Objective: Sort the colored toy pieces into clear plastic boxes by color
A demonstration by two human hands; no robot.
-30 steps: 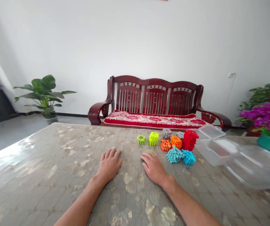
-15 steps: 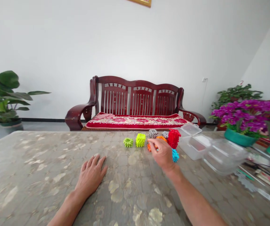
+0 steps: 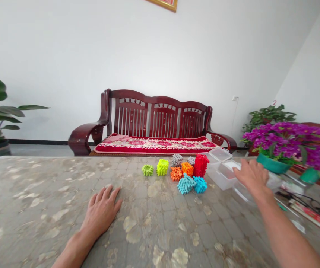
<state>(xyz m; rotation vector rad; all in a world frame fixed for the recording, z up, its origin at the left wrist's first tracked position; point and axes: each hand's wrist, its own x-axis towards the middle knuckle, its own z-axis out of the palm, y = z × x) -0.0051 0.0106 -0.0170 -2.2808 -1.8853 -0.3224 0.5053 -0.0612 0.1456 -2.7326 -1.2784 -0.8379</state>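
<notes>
Left hand [image 3: 101, 213] flat, palm down; right hand [image 3: 251, 177] outstretched, fingers loose.

Not really spotting any proper text here. The only thing looking like a character is a tiny reddish mark [image 3: 273, 102] sitting on the white wall [image 3: 176, 56] just above the green potted plant [image 3: 268, 114]; it's reading like a "2", but it's too small to be sure. The gold picture frame [image 3: 164, 3] is getting cut off at the top edge, and the clear plastic box [image 3: 221, 175] isn't showing any lettering I can make out.
</notes>
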